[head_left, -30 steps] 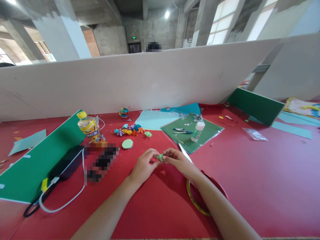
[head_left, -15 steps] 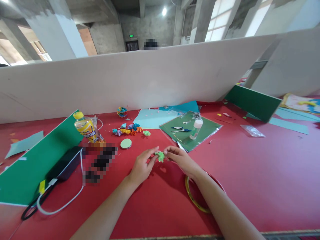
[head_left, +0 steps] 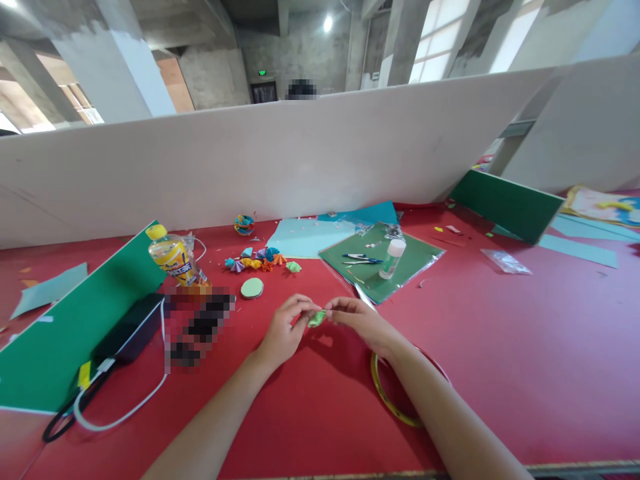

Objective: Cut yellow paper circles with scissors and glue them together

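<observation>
Between my two hands is a small light-green folded paper piece (head_left: pixel 316 319), held just above the red table. My left hand (head_left: pixel 286 329) pinches it from the left with thumb and fingers. From the right, the fingertips of my right hand (head_left: pixel 357 321) close on its edge. Beyond my left hand lie a round stack of pale green paper (head_left: pixel 251 288) and another crumpled light-green paper piece (head_left: pixel 293 267). A row of colourful folded paper pieces (head_left: pixel 255 262) stretches to its left. Under my right forearm rests a yellow ring (head_left: pixel 395 407), partly hidden.
A green mat (head_left: pixel 415 257) carries a glue bottle (head_left: pixel 393 259) and dark pens or scissors (head_left: pixel 361 259). At left stand a drink bottle (head_left: pixel 177 257), a black box (head_left: pixel 131 328) with a white cable, and a green board (head_left: pixel 65 340). A white partition (head_left: pixel 280 160) closes the back.
The green paper piece has turned and shifted slightly left and down between my fingers, showing less of its ruffled shape. Both hands have moved only a little.
</observation>
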A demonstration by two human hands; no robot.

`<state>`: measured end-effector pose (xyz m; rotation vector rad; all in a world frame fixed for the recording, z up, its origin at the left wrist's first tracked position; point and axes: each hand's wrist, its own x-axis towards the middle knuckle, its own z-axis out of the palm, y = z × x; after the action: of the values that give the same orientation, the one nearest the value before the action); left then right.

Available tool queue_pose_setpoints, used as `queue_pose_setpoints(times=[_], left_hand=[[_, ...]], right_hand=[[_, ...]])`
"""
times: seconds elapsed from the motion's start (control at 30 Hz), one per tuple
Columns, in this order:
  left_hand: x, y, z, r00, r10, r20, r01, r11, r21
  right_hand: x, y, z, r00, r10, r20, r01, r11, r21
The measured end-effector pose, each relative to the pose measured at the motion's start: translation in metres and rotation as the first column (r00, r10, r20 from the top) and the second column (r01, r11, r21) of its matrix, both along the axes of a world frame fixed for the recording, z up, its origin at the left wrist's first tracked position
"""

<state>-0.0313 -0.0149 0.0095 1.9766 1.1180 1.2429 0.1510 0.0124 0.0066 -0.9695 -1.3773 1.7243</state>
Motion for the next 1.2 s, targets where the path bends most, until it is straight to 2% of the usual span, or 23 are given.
queue_pose_setpoints(times=[0.1,0.2,0.27,0.37,0.47,0.6,0.8,0.93,1.03,1.2], left_hand=[[0.0,0.0,-0.003,1.0,-0.011,-0.01,0.011,0.999,-0.033],[0.0,0.0,-0.005,1.0,0.011,-0.024,-0.013,0.998,-0.067],[0.0,0.0,-0.005,0.999,-0.012,-0.049,0.011,0.999,-0.035],[-0.001,0.0,-0.004,0.991,-0.07,-0.111,0.075,0.996,0.044],[-0.002,-0.001,-0.003,0.985,-0.067,-0.159,0.085,0.99,0.11],[0.0,-0.002,-0.003,0.994,-0.052,-0.098,0.061,0.993,0.099],[0.002,-0.002,-0.003,0.998,0.041,-0.04,-0.035,0.99,0.135],[0.004,-0.002,-0.007,0.993,0.112,0.027,-0.112,0.994,0.0],[0.004,-0.003,-0.009,0.984,0.174,0.026,-0.171,0.982,-0.083],[0.004,-0.002,-0.007,0.987,0.162,-0.009,-0.161,0.979,-0.126]], right_hand=[[0.001,0.0,0.001,1.0,0.004,0.009,-0.004,0.999,-0.037],[0.004,0.0,0.003,0.999,0.034,0.006,-0.033,0.99,-0.136],[0.005,-0.001,0.005,0.999,0.042,0.013,-0.039,0.982,-0.184],[0.004,-0.002,0.006,1.0,0.02,0.008,-0.018,0.983,-0.184],[0.001,-0.001,0.004,1.0,-0.004,-0.019,0.003,0.996,-0.085],[-0.004,0.0,0.001,0.999,-0.021,-0.039,0.024,0.997,0.078],[-0.007,-0.002,0.0,0.999,-0.002,-0.037,0.008,0.989,0.148],[-0.007,-0.002,0.0,1.0,-0.01,-0.017,0.014,0.981,0.195],[-0.007,-0.002,0.0,0.994,-0.043,0.1,0.008,0.946,0.324],[-0.007,-0.004,0.0,0.952,-0.181,0.245,0.018,0.835,0.55]])
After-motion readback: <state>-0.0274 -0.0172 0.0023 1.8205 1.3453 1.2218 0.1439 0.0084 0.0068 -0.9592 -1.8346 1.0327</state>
